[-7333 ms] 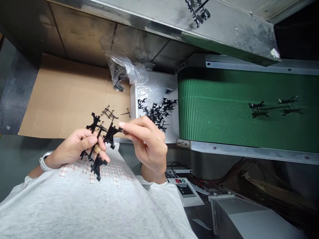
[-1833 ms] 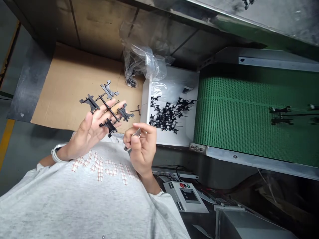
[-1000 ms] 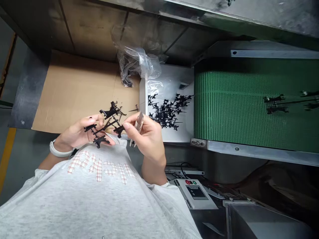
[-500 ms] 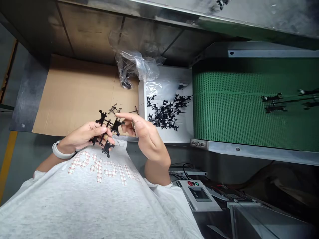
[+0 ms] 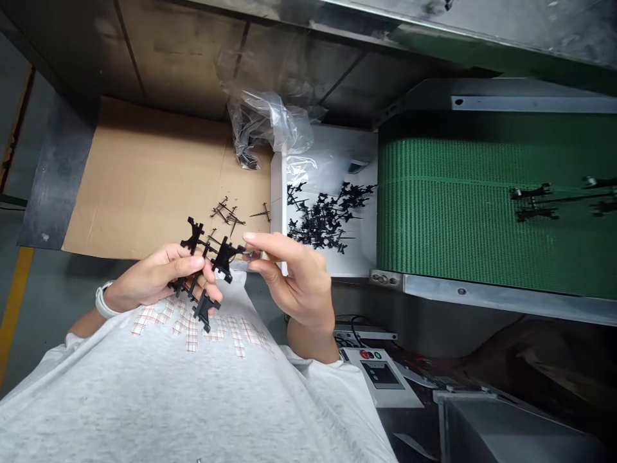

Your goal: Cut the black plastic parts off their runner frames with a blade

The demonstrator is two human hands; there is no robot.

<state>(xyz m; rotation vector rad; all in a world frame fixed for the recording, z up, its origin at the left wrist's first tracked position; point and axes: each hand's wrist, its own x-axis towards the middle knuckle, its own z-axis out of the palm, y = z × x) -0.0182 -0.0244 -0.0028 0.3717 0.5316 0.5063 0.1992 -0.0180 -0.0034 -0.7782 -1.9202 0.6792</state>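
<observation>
The left hand (image 5: 157, 278) is curled closed around a black moulded-plastic cross-shaped frame (image 5: 222, 259), which sits just past the lower edge of the brown cardboard sheet (image 5: 144, 180), above the grey T-shirt (image 5: 144, 399). The right hand (image 5: 301, 286) is close beside it, thumb and fingers pinched together on a small pale metal sliver (image 5: 264, 255), mostly hidden, with the forefinger reaching almost to the frame.

The thin arms of the frame look brittle, so twisting it too hard could snap one. The left fingers wrap it only loosely, and a sudden tug could let it drop past the cardboard's edge to the floor below. If the metal sliver is sharp, a slip could nick the left fingers. A stray elbow could also scatter the thin dark pins (image 5: 226, 215) on the cardboard, or knock the black plastic pile (image 5: 322, 222) in the white tray (image 5: 276, 238).
</observation>
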